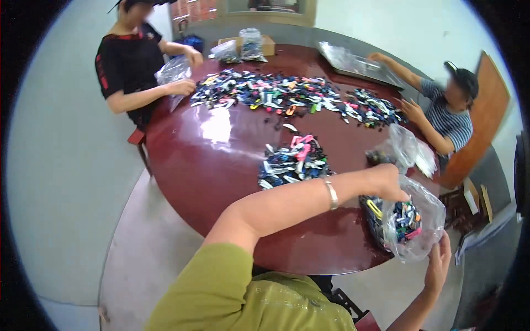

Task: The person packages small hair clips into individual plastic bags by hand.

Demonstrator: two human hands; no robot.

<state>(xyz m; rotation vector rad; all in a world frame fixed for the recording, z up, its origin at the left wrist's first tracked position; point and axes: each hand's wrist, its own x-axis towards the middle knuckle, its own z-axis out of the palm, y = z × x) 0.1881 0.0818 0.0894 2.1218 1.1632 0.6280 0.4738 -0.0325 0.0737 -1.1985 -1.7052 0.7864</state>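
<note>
A clear plastic bag [433,207] lies at the table's near right edge, its mouth spread toward me. Small plastic pieces [407,218] in dark blue, white, pink, green and yellow fill its lower part. My left hand [387,183] is closed on the upper rim of the bag, with the arm stretched across my front and a light metal bangle [331,194] on the wrist. On the opposite side of the mouth, my right hand [439,259] grips the rim between thumb and fingers. Left of the bag, a small heap of similar pieces [292,160] is partly behind my left forearm.
A long heap of mixed pieces [270,91] spreads over the dark red table [182,149]. Two people sit across, at left and right, handling bags and pieces. Another clear bag [406,146] stands just beyond mine. Filled bags [251,44], a cardboard box [268,45] and a metal tray [364,69] are farther back.
</note>
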